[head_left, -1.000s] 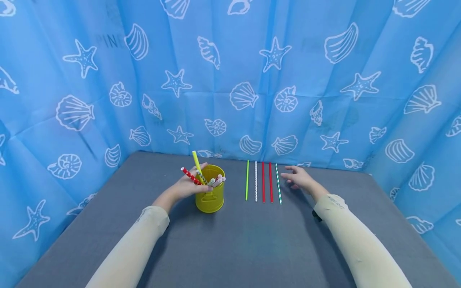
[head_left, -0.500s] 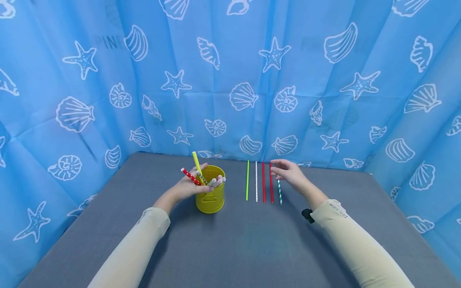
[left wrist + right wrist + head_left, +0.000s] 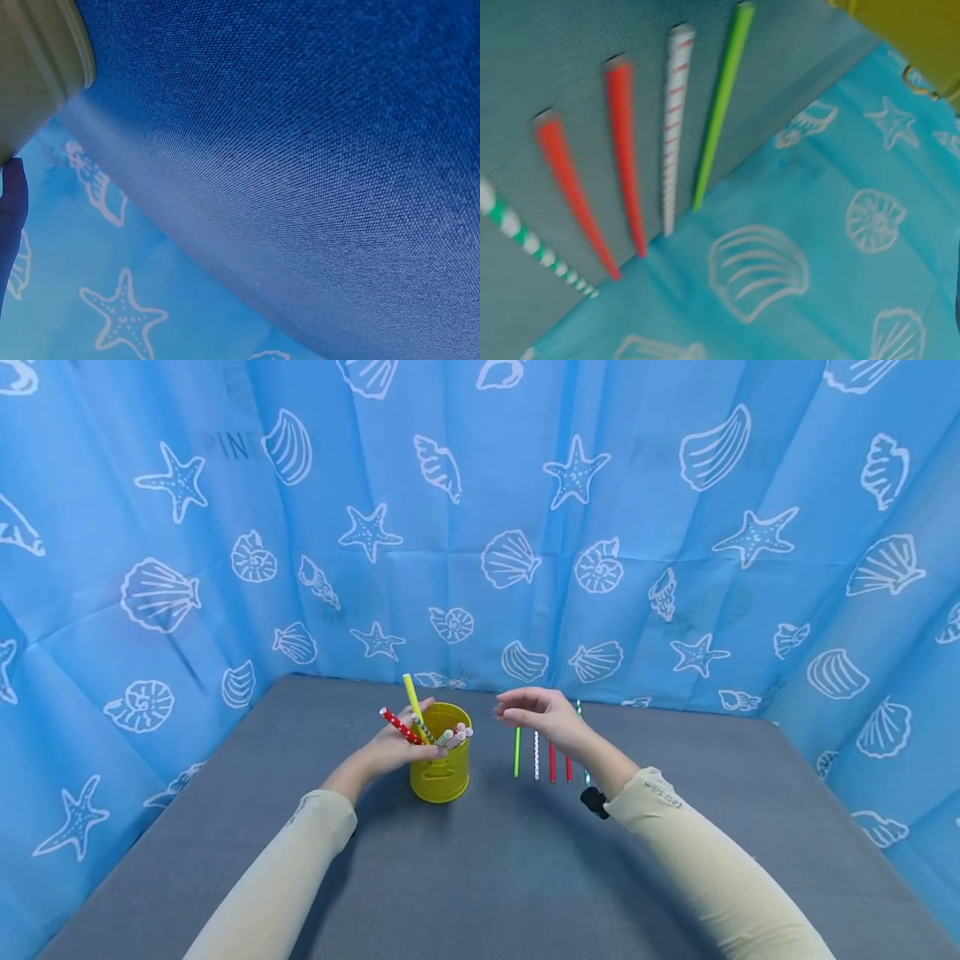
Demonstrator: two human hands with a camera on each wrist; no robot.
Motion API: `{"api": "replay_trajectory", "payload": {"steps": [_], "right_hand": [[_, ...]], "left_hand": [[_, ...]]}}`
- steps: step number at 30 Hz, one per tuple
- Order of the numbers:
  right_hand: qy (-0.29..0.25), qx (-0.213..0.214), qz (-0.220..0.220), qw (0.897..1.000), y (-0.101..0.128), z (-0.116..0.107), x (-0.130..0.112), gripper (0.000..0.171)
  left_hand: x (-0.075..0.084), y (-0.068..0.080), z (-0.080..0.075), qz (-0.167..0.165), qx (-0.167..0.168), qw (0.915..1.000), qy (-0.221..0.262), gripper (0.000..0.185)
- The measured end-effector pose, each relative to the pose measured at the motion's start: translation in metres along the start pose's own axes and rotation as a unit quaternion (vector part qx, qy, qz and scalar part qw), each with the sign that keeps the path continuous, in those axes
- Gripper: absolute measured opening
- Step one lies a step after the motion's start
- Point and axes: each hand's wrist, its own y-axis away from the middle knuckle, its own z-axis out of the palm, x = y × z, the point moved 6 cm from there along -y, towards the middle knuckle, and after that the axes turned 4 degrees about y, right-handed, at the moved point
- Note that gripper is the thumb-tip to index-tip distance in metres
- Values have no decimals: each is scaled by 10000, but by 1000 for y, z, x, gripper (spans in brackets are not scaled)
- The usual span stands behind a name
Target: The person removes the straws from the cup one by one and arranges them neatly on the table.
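The yellow cup [image 3: 440, 767] is standing on the grey worktop [image 3: 480, 877], holding several straws [image 3: 452, 737]. The left hand [image 3: 397, 745] is resting against the cup's left side, its fingers curling round a red dotted straw [image 3: 398, 726] and a yellow-green straw [image 3: 412, 697]. Just right of the cup, the right hand [image 3: 543, 714] is hovering with fingers relaxed and apart, holding nothing, over five straws in a row [image 3: 630, 165] lying flat on the worktop.
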Motion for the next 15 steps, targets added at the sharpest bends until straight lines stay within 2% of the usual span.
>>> {"api": "replay_trajectory", "payload": {"steps": [9, 15], "right_hand": [[-157, -472, -205, 9986, -19, 35, -7, 31], [91, -603, -345, 9975, -33, 52, -12, 31]], "left_hand": [[1, 1, 0, 45, -19, 10000, 18, 95], [2, 2, 1, 165, -89, 9998, 64, 94]]}}
